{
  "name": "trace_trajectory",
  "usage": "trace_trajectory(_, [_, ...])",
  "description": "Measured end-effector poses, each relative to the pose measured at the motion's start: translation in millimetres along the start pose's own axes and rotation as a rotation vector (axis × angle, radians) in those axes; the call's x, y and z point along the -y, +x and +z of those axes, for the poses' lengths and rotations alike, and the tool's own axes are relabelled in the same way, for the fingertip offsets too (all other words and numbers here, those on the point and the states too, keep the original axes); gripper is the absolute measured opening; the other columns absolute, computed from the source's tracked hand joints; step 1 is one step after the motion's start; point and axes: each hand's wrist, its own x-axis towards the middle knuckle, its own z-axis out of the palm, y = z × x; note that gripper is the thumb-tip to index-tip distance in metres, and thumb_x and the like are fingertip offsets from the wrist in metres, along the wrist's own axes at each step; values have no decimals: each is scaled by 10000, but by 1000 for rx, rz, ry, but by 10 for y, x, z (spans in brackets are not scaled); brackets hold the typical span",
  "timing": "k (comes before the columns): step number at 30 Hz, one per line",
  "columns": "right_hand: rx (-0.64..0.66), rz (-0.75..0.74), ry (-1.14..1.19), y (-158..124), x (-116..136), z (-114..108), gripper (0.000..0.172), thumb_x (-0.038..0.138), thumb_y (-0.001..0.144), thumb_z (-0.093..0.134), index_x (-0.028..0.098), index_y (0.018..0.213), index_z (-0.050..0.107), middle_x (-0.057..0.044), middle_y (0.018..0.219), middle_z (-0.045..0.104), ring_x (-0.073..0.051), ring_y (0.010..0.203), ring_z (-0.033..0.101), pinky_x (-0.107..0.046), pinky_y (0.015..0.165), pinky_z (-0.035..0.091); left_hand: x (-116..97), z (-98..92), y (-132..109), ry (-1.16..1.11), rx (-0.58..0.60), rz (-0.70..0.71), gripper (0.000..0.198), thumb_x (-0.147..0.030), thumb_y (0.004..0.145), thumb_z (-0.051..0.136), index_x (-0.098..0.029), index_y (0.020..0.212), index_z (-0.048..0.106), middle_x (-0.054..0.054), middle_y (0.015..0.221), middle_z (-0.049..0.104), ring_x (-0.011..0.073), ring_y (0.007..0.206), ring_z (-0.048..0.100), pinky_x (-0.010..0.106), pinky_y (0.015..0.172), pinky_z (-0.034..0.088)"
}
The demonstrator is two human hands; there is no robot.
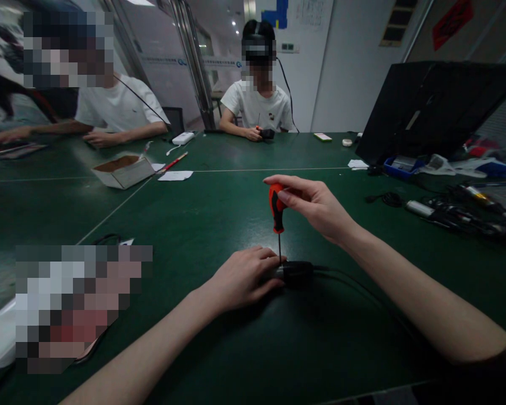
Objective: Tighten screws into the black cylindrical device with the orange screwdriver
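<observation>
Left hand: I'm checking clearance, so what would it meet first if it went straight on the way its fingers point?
The left hand would probably meet the black corded device first; the screwdriver's shaft stands close by, though depth is unclear there.

1. The screwdriver handle (277, 209) looks like smooth red and black plastic; its thin shaft (279, 247) looks like dark metal.
2. The black device (298, 273) seems plastic, and its cable (329, 270) has a smooth, rubbery look.
3. The green tabletop (219, 216) is smooth, with a soft sheen.
4. At far left, the open box (126, 175) looks like paperboard; the slip (176, 176) near it is matt paper.
5. At far right, the screen casing (430, 107) looks like matt black plastic, the blue tray (398, 172) smooth plastic.
6. The far person's shirt (257, 101) is matt white cloth.
</observation>
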Motion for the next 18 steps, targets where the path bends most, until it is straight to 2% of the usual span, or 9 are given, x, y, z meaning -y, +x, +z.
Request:
trace_trajectory(4, [10,34,90,-3,26,34,148,259,868,638,197,999,605,-1,921,669,-111,821,622,-261,756,511,7,14,-3,6,-10,3,341,-293,934,584,-155,1246,585,103,1112,646,244,961,608,329,757,506])
trace_trajectory(7, [-6,54,151,-4,35,57,246,302,813,711,206,894,500,7,875,671,-101,720,631,-255,696,524,2,6,-4,15,-11,-2,321,-292,931,587,-163,1224,595,99,1108,648,243,955,608,319,744,504])
trace_trajectory(12, [-20,116,210,-4,14,50,312,278,837,685,231,945,396,-11,912,697,-130,742,687,-290,705,548,-6,-1,-6,19,-6,3,325,-285,934,576,-158,1233,585,102,1104,647,242,950,610,320,746,505])
trace_trajectory(15, [-33,88,183,-2,8,37,287,278,828,694,227,931,431,-11,948,687,-141,819,687,-308,767,549,3,10,-8,29,-14,1,327,-301,946,554,-165,1242,578,104,1109,644,241,955,610,320,754,504])
trace_trajectory(18, [-33,21,79,3,-7,24,183,265,849,659,216,992,555,-7,991,652,-128,879,645,-283,805,533,20,26,-4,33,-16,15,336,-320,954,538,-165,1251,574,105,1091,645,238,938,612,315,741,501])
